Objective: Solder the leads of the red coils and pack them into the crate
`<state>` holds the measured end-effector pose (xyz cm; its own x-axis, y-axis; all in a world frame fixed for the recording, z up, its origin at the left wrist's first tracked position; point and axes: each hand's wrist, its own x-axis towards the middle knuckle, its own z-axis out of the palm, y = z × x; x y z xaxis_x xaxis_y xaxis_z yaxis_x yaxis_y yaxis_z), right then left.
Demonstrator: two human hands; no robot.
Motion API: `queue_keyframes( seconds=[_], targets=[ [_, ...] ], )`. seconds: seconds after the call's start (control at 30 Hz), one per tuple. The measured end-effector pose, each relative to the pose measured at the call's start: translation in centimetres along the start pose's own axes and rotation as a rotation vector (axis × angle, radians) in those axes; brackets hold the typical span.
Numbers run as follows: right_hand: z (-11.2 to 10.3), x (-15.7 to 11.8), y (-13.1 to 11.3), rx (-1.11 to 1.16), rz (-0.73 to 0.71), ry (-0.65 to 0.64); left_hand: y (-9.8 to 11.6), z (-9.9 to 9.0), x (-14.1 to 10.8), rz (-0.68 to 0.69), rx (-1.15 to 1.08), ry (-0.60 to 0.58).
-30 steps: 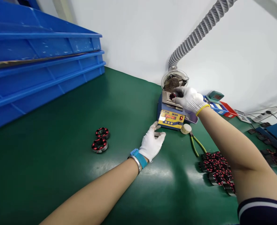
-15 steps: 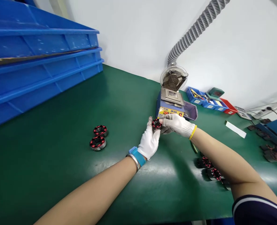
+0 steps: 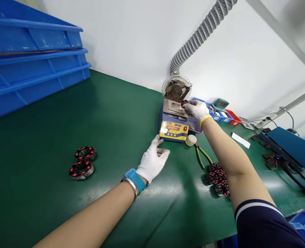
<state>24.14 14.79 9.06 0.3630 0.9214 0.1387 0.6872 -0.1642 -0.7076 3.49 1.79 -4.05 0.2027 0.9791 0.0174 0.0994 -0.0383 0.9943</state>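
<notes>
My right hand [image 3: 196, 109], in a white glove with a yellow cuff, grips a small motor stator [image 3: 184, 103] with black and red windings. It is above the right side of the solder pot [image 3: 173, 131], a blue and yellow unit with a metal top and a lit red display. My left hand [image 3: 152, 161], also gloved, has its thumb and fingers apart and nothing between them, just in front of the pot's lower left corner. Two more stators, one nearer [image 3: 81, 170] and one farther [image 3: 85, 153], lie on the green table at the left.
Several stators [image 3: 217, 179] cluster beside my right forearm, near green-handled pliers [image 3: 203, 155]. A small round tin [image 3: 191, 140] sits by the pot. Behind the pot stands a fume fan [image 3: 176, 90] with a grey hose [image 3: 201, 34]. Blue crates [image 3: 36, 65] are stacked at left.
My left hand has let go of the stator and opened. My right hand has carried it forward and up to the solder pot. The view has shifted to the right.
</notes>
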Motion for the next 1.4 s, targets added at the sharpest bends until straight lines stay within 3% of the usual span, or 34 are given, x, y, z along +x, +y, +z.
queue_keyframes(
  seconds=[0.2,0.43,0.93,1.2,1.4],
  targets=[
    [0.2,1.8,1.1,-0.230,-0.116,0.120,0.0,0.0,0.0,-0.019,0.011,-0.014],
    [1.2,2.7,2.1,-0.296,-0.089,0.094,-0.1,0.0,0.0,-0.010,0.004,-0.012],
    [0.9,2.5,1.7,-0.271,-0.135,0.105,-0.3,0.0,0.1,-0.005,-0.005,-0.015],
    [1.4,2.7,2.5,-0.252,-0.091,0.114,0.1,-0.1,-0.1,-0.015,0.010,-0.018],
    [0.0,2.0,1.7,-0.159,-0.128,0.146,-0.2,0.0,0.0,-0.010,-0.003,-0.022]
  ],
)
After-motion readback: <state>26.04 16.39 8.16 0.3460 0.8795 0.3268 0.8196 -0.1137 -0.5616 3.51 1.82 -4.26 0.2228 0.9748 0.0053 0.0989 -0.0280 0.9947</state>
